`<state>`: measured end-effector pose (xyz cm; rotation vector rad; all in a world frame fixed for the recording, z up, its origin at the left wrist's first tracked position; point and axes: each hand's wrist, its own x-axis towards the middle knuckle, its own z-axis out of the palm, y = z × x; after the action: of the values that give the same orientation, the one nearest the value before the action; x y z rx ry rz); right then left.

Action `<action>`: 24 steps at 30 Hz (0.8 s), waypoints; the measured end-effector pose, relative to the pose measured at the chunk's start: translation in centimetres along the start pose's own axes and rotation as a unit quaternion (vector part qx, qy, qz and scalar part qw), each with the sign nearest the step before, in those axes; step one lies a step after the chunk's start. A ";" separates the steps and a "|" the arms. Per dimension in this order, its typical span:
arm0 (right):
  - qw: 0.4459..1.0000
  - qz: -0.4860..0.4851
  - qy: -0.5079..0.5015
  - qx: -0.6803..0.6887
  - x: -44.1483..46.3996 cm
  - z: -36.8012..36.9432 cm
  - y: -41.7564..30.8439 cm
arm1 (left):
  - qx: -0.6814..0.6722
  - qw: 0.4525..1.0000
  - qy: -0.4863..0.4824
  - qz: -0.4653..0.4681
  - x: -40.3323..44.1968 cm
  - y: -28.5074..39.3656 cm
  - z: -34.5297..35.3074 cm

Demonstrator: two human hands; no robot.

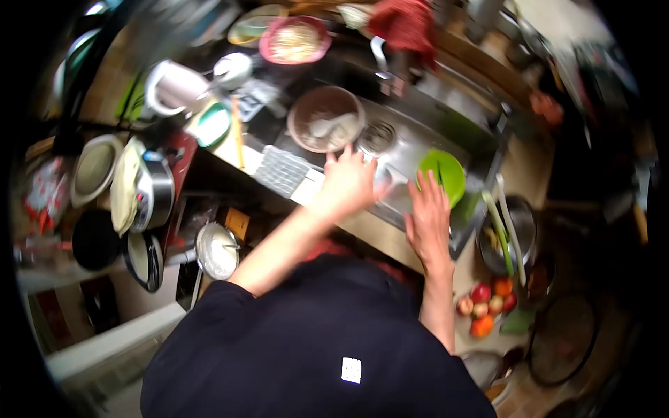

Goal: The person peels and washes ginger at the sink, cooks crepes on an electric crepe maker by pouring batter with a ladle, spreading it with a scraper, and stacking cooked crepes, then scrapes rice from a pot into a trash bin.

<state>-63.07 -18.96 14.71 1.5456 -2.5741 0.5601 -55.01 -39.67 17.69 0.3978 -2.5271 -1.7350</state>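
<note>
My left hand (350,180), slightly blurred, reaches over the sink's near edge with its fingers apart, their tips at the rim of a pinkish-brown basin (301,118). Inside that basin lie a pale scoop or spoon (322,127) and some whitish stuff I cannot make out. My right hand (431,226) is stretched out, fingertips at the near rim of a bright green bowl (453,177); whether it grips the rim is unclear. Both vessels are in the metal sink (397,125). Between them sits a round metal drain strainer or coil (377,138).
A red cloth (404,31) hangs behind the sink. Left stand a white jug (174,87), a green-rimmed dish (213,125) and a metal rice cooker (155,191). A pot of white contents (217,251) is lower left. Right are fruit (482,310) and a metal bowl (529,226) with long green-white stalks.
</note>
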 end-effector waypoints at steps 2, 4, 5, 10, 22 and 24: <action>0.868 0.187 -0.001 0.461 -0.3 2.6 -1.1 | 0.195 0.974 0.059 0.102 -3.2 -1.1 0.9; 0.936 0.081 -0.039 0.341 -0.2 2.7 -0.1 | 0.178 0.978 0.075 0.073 -6.8 -2.7 2.4; 0.952 0.045 -0.070 0.295 -0.6 2.4 0.5 | 0.114 0.990 0.085 0.021 -8.6 -3.8 3.2; 0.839 0.061 -0.219 0.494 1.5 -1.5 -0.3 | 0.238 0.959 0.153 -0.033 -15.7 -7.4 4.2; 0.707 0.085 -0.262 0.651 1.1 1.0 -10.0 | 0.247 0.939 0.139 -0.194 -32.6 -14.1 5.0; 0.678 0.127 -0.289 0.664 0.0 4.0 -11.7 | 0.248 0.913 0.117 -0.300 -39.2 -14.8 4.5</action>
<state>-52.50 -25.34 14.10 1.6885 -2.7992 2.8873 -15.28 -31.22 6.36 1.4427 -2.7993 -1.0022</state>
